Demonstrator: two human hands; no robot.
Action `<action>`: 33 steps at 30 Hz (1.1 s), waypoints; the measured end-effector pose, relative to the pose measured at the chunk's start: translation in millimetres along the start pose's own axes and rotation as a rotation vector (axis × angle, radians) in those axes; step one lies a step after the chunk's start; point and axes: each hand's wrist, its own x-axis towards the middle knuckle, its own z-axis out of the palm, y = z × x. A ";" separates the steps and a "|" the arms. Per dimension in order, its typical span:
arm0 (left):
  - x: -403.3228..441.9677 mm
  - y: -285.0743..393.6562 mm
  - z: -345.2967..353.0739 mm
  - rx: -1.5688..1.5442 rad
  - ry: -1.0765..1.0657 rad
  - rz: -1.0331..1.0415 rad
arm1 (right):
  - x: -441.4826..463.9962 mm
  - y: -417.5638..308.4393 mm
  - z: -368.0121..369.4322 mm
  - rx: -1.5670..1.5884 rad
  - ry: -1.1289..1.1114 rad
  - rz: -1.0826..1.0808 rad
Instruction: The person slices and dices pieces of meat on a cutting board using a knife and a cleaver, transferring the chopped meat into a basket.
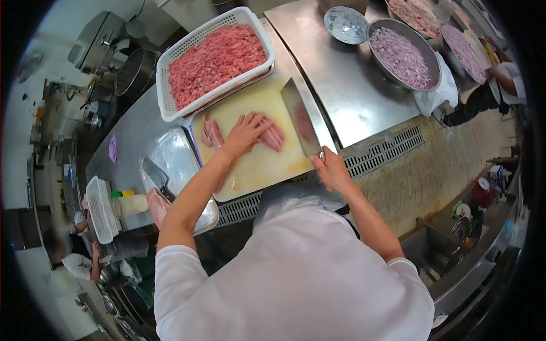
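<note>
My left hand [245,134] lies on a piece of pale pink meat [273,136] on the yellowish cutting board [250,176], its fingers spread over the meat's left end. In my right hand [331,169] is the handle of a wide cleaver [301,116], whose blade points away from me over the board's right edge, to the right of the meat. The fingers of my right hand are wrapped round the handle. More strips of meat [211,134] rest on the board to the left of my left hand.
A white basket [165,94] of minced meat stands behind the board. Left of the board, a metal tray [175,149] holds a knife [154,172] and meat. Bowls of chopped pink food [400,58] stand at the upper right. Other people [506,79] are at both sides.
</note>
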 end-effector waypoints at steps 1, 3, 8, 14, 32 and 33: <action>3.7 -5.6 -1.1 -0.039 -0.009 0.019 | -0.2 2.3 5.9 -0.008 0.032 -0.019; 13.5 -13.7 -3.9 -0.055 -0.031 0.056 | -4.1 -2.3 11.9 -0.024 0.078 -0.024; 20.4 -21.2 -4.6 -0.099 -0.027 0.118 | -16.4 -11.2 26.6 0.005 0.173 0.014; 27.8 -23.8 -10.3 -0.133 -0.032 0.153 | -25.8 -20.8 38.9 -0.046 0.272 0.019; -44.4 26.2 24.0 -0.471 0.443 -0.072 | -31.2 -38.4 45.0 -0.074 0.158 0.058; -50.3 37.2 28.1 -0.504 0.488 -0.176 | -31.8 -42.4 42.5 -0.100 0.148 0.065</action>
